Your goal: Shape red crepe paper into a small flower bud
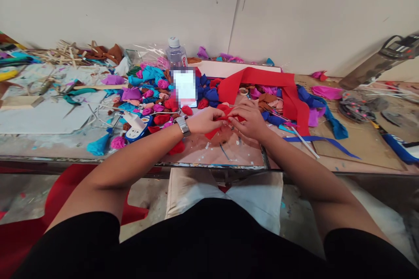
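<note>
Just above the table near its front edge, my two hands meet over a small piece of red crepe paper. Thumb and fingers of my left hand pinch its left end. My right hand is closed on the other side, its fingers bent around the paper and partly hiding it. Behind them lies a long red crepe paper strip, folded across the tabletop toward the right. Rolled paper flowers in red, blue, pink and purple crowd around both hands, among them a red paper flower.
A lit phone leans before a clear bottle. Left are a power socket, green-handled pliers and wooden sticks. At right, a dark bottle tilts against the wall, near a blue strip and cardboard.
</note>
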`<control>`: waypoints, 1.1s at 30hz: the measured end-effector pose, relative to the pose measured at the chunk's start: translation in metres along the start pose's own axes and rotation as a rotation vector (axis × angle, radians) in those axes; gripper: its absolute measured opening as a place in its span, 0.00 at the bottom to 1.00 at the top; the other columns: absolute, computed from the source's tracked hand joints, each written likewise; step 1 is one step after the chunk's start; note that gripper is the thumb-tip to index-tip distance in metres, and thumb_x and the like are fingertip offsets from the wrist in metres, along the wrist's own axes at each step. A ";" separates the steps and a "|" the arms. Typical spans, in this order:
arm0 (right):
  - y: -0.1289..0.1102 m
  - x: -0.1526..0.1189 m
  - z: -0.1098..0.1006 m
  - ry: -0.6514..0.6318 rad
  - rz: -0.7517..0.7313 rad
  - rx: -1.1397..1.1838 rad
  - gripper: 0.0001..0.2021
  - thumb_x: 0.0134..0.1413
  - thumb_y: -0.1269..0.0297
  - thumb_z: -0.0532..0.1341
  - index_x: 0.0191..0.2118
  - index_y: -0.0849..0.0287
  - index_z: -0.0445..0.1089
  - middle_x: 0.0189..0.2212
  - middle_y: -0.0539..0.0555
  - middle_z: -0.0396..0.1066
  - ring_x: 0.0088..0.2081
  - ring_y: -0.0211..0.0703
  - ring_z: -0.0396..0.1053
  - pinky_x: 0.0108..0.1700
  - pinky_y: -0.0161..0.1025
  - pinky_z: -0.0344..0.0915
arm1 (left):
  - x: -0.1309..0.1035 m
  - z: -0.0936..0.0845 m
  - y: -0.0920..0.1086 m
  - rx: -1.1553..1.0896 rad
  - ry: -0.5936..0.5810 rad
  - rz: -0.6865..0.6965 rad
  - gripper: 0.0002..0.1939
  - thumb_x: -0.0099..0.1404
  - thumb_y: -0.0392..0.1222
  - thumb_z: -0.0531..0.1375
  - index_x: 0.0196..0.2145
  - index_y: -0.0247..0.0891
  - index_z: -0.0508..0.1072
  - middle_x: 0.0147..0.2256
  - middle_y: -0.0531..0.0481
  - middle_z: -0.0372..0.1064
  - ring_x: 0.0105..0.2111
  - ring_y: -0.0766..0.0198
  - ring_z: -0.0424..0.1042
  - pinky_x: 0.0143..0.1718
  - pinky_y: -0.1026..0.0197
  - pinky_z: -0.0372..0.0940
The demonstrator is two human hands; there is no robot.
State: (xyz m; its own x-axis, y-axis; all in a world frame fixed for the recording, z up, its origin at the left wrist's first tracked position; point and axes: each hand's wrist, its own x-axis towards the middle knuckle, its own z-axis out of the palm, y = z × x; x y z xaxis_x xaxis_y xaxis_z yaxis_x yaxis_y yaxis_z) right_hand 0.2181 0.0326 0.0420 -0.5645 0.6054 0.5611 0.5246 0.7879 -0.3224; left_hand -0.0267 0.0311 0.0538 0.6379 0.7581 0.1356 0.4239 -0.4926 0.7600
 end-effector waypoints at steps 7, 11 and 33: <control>0.004 -0.002 0.004 0.023 -0.052 0.017 0.13 0.73 0.53 0.63 0.43 0.52 0.81 0.42 0.57 0.85 0.46 0.53 0.76 0.54 0.54 0.68 | 0.001 -0.001 -0.003 -0.074 -0.050 -0.008 0.11 0.73 0.41 0.61 0.38 0.35 0.82 0.37 0.47 0.85 0.35 0.63 0.83 0.40 0.63 0.75; 0.008 -0.003 0.005 0.052 -0.119 0.001 0.11 0.73 0.53 0.64 0.44 0.51 0.82 0.43 0.56 0.85 0.48 0.54 0.75 0.56 0.54 0.67 | 0.002 -0.005 -0.003 -0.332 -0.145 -0.054 0.09 0.72 0.40 0.62 0.39 0.34 0.81 0.34 0.47 0.84 0.35 0.64 0.83 0.41 0.63 0.77; 0.002 -0.001 -0.007 0.078 -0.233 -0.146 0.10 0.74 0.55 0.65 0.41 0.47 0.83 0.39 0.51 0.85 0.46 0.51 0.74 0.56 0.58 0.61 | -0.001 -0.004 0.000 -0.863 -0.202 -0.267 0.19 0.68 0.54 0.72 0.36 0.32 0.81 0.30 0.42 0.82 0.31 0.60 0.82 0.39 0.58 0.78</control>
State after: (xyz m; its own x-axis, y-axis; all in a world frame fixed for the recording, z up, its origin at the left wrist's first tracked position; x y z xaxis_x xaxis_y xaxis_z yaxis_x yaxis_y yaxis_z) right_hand 0.2239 0.0326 0.0458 -0.6328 0.3950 0.6660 0.4761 0.8768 -0.0676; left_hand -0.0297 0.0323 0.0556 0.7221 0.6721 -0.1639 -0.0013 0.2382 0.9712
